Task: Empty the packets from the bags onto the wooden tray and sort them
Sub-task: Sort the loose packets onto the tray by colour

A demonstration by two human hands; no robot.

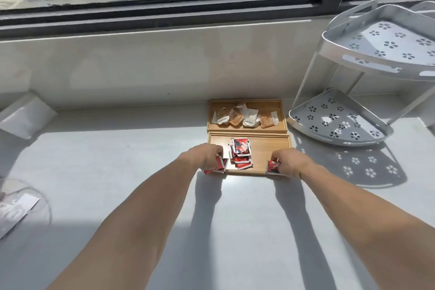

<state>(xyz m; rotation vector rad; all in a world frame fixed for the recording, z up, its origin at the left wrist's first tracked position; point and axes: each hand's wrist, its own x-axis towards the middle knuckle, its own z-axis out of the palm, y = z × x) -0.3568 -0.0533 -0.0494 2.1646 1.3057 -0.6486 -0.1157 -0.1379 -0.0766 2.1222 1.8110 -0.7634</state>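
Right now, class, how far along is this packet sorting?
Done: the orange packets lie in the far tray, and a red pile sits in the near tray. In hand: the left hand and right hand each grip red packets at the near tray's front edge. Left: adding those to the pile.

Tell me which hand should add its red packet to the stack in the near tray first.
Left, probably. The left hand holds a red packet right beside the red stack, nearly touching it. The right hand holds its packet at the near tray's right front corner, farther off.
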